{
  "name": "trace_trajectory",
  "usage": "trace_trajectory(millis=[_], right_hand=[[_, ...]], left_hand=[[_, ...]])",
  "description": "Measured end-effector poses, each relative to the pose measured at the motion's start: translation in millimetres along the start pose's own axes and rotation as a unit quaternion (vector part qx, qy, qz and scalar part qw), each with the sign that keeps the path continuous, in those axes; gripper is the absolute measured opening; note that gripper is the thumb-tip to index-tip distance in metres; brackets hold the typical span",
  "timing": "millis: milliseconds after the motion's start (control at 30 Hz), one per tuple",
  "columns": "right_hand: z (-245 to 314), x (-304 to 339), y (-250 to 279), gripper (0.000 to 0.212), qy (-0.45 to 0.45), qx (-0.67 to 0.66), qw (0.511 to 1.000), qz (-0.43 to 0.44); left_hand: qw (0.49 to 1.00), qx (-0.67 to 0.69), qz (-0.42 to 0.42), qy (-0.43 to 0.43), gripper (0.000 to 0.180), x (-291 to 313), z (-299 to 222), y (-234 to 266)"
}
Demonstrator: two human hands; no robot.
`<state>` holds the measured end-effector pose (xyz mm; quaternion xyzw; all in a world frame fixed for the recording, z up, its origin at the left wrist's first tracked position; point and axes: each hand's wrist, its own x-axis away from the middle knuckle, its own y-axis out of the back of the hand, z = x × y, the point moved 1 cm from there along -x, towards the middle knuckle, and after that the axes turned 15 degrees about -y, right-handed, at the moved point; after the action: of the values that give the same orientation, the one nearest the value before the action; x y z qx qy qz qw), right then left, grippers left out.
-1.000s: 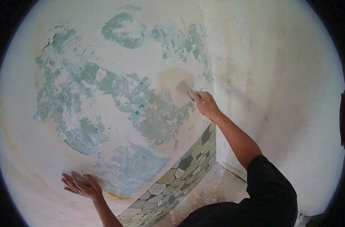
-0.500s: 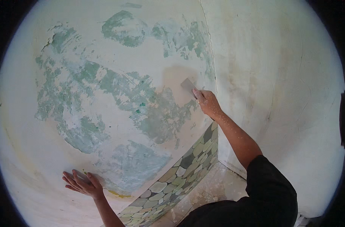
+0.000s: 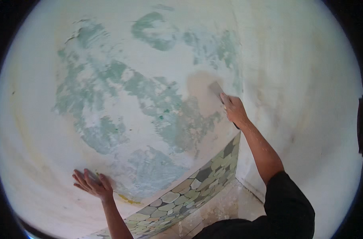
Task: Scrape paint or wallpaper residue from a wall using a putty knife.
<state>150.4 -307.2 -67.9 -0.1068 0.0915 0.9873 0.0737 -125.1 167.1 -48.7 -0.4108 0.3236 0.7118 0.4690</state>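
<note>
My right hand (image 3: 235, 110) is closed around the dark handle of a scraper (image 3: 215, 89) with a flat grey blade. The blade lies against the wall (image 3: 157, 67), over a damp-looking beige patch (image 3: 199, 85). White specks dot my right forearm. Lower left, my left hand (image 3: 93, 185) rests on the wall with its fingers spread and nothing in it. Between the hands, the pale coating is worn away in ragged areas of green and grey-blue (image 3: 149, 169).
A band of stone-patterned tile (image 3: 197, 187) runs along the wall's foot. The corner and a second pale, stained wall (image 3: 297, 91) stand at the right. Below lies a floor (image 3: 217, 209) spattered with whitish marks.
The whole view has shifted, so the wall and both hands appear further right. The scraper stays on the beige patch, and my left hand stays on the wall.
</note>
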Motion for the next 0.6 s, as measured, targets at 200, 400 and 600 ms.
trace_trajectory(millis=[200, 400, 600], right_hand=[[-106, 92, -23, 0.066, -0.169, -0.037, 0.975, 0.142], [-303, 260, -31, 0.039, -0.586, -0.237, 0.754, 0.178], [-308, 345, 7, 0.053, -0.636, -0.310, 0.655, 0.267]], left_hand=[[1.000, -0.006, 0.014, 0.007, 0.052, 2, 5, 4], [1.000, -0.003, 0.015, 0.012, 0.052, -1, -1, 4], [0.999, -0.010, 0.036, -0.004, 0.056, 1, 6, 14]])
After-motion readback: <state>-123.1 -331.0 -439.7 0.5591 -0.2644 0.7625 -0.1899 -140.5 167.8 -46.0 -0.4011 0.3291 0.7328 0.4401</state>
